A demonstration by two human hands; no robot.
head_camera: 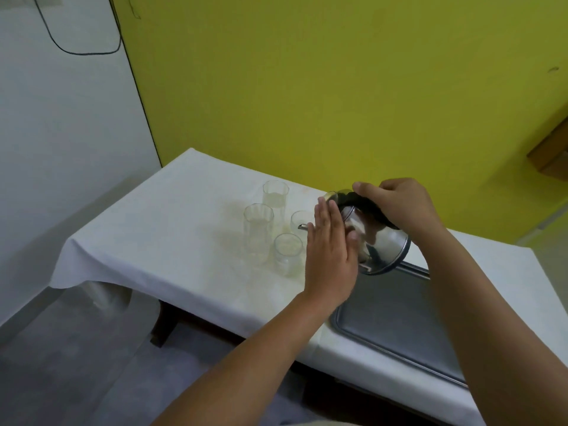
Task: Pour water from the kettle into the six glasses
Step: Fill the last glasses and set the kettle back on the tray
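A shiny steel kettle (pixel 382 241) is tipped steeply to the left, its thin spout (pixel 304 226) over a short glass (pixel 299 221). My right hand (pixel 399 204) grips the kettle's black handle from above. Flat against the kettle's lid side lies my left hand (pixel 330 250), fingers straight and together. Several clear glasses stand in a cluster left of the kettle: a tall one at the back (pixel 275 198), a tall one in front of it (pixel 258 232), and a short one nearest me (pixel 288 253). Both tall glasses hold water. My left hand hides anything behind it.
A white cloth covers the low table (pixel 172 229), with a faint stain under the glasses. A grey metal tray (pixel 399 321) lies on the table's right part, under the kettle. The yellow wall runs close behind the table. The table's left edge drops off to the floor.
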